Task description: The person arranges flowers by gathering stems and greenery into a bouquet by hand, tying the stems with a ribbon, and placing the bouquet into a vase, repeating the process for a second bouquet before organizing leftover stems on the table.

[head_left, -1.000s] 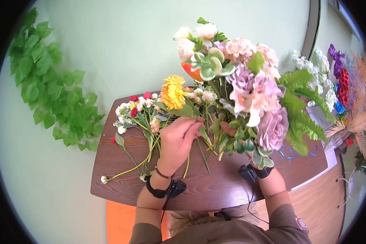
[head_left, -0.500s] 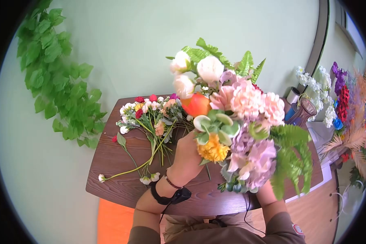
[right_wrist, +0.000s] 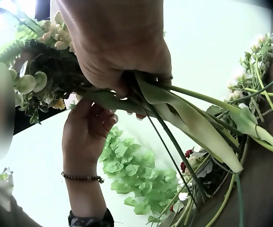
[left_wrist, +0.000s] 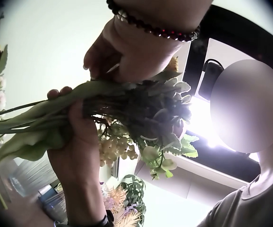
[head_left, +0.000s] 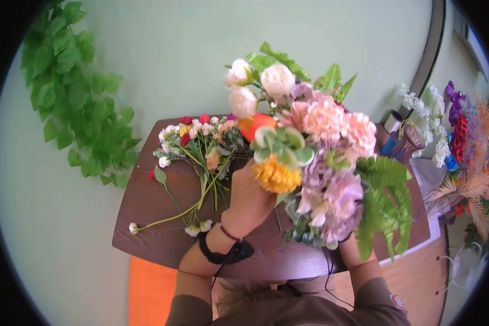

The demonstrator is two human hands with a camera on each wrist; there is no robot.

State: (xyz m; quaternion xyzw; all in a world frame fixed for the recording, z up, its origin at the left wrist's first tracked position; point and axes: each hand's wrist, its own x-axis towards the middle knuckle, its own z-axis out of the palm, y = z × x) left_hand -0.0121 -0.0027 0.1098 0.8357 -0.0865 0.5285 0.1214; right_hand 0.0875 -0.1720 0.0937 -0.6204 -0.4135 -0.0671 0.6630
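A large mixed bouquet (head_left: 331, 179) hangs over the table, its blooms tilted toward the head camera. My right hand (left_wrist: 80, 142) grips its bundled stems (right_wrist: 188, 118) from around; in the head view the blooms hide that hand. At the bouquet's left side is a yellow flower (head_left: 277, 174), with my left hand (head_left: 250, 195) just behind it. Curled fingers of my left hand (right_wrist: 87, 130) pinch the green stem and leaf by the bundle, below the blooms. The exact grip is partly hidden. Long stems and a broad pale green leaf (right_wrist: 193, 123) stick out past my right hand.
Loose flowers (head_left: 201, 141) lie on the table's (head_left: 146, 206) left half, some stems reaching its front. A glass vase (head_left: 407, 144) and a ribbon spool (head_left: 392, 120) stand at the right back. Leafy vines (head_left: 87, 108) hang left; more flowers (head_left: 456, 130) stand right.
The yellow flower and my left hand have moved right, against the bouquet. The bouquet has tipped so its blooms face the head camera more. The vase and spool have come into sight.
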